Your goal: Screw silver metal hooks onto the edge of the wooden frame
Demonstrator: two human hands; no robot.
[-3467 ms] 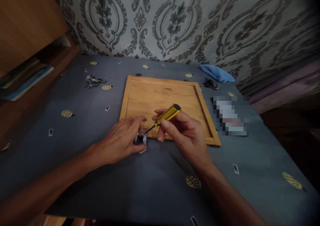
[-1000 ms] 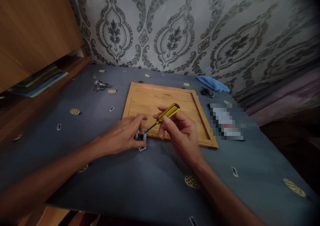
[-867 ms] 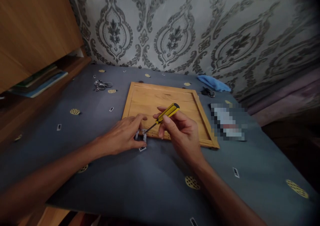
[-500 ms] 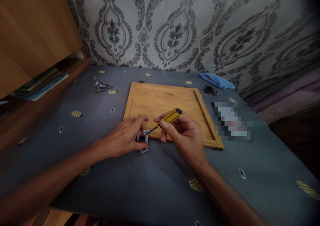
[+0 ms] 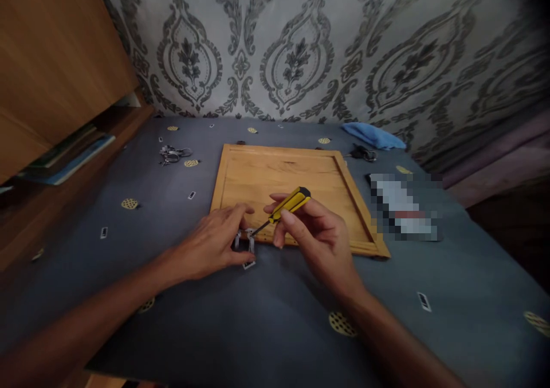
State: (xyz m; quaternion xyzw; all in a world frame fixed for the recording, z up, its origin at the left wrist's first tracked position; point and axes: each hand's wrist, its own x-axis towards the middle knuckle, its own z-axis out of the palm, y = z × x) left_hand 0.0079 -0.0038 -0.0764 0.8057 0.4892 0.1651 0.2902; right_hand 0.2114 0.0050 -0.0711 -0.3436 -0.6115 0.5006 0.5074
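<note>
A framed wooden panel (image 5: 262, 176), like a cabinet door, lies flat on the covered table. At its near left edge is a small silver metal fitting (image 5: 251, 243) whose prongs stick out past the wood; its exact kind is unclear. My left hand (image 5: 217, 236) closes round this fitting, thumb below and fingers on the panel's edge. Between the thumb and fingers of my right hand (image 5: 329, 236) is a screwdriver (image 5: 290, 206) with a yellow and black handle. It slants down to the left, its tip at the fitting. Any screw there is too small to make out.
Several silver metal pieces (image 5: 174, 154) lie to the left on the table cover (image 5: 163, 216). Right of the panel are a blurred flat item (image 5: 401, 207), a dark object (image 5: 363, 154) and a blue cloth (image 5: 373, 135). A wooden cabinet (image 5: 55, 50) borders the left side.
The view has shifted slightly. Both hands stay at the fitting, and the screwdriver keeps its slant with its tip in the same place.
</note>
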